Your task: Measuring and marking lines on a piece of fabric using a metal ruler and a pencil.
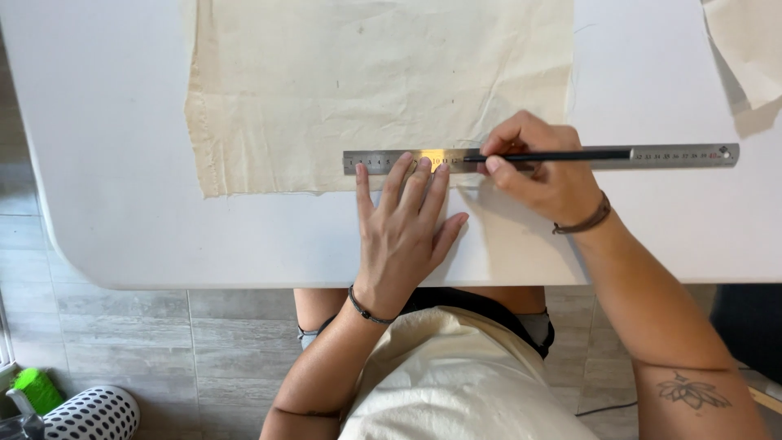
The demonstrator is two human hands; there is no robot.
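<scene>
A cream piece of cloth (342, 90) lies flat on a white table (106, 163). A long steel ruler (684, 155) rests across the cloth's lower edge and reaches out to the right. My left hand (403, 236) lies palm down with fingers spread, fingertips pressing on the ruler. My right hand (542, 167) holds a black pencil (570, 154) lying along the ruler, its tip at the ruler's edge near my left fingertips.
A second scrap of cream cloth (749, 45) lies at the table's far right corner. The table's rounded front edge is close to my body. Below it are a grey tiled floor (163, 342), a spotted white object (94, 414) and something green (37, 389).
</scene>
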